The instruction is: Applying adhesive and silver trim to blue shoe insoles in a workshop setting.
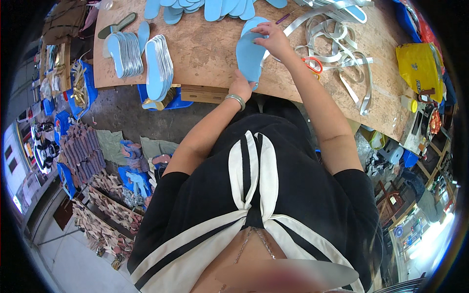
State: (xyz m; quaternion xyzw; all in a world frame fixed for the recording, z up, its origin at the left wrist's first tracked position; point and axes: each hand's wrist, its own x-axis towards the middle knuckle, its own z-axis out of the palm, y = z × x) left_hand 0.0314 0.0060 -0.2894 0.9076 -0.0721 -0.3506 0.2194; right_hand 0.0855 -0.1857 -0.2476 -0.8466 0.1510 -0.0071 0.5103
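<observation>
At a wooden workbench [205,49], a worker holds a light blue shoe insole [250,51] between both hands. The left hand [240,87] grips its near end at the bench's near edge, fingers closed on the insole, a silver bangle [236,99] on the wrist. The right hand [273,40] pinches the insole's far right rim, where a silver strip [293,25] runs off to a tangle of silver strips [342,53] on the right. Left of the insole stand two upright stacks of blue insoles edged in silver [146,61]. More blue insoles [205,7] lie along the far edge. A blue tray [166,100] below the bench's near edge holds a few pale soles. Red-handled scissors [312,64] lie just right of the right forearm.
</observation>
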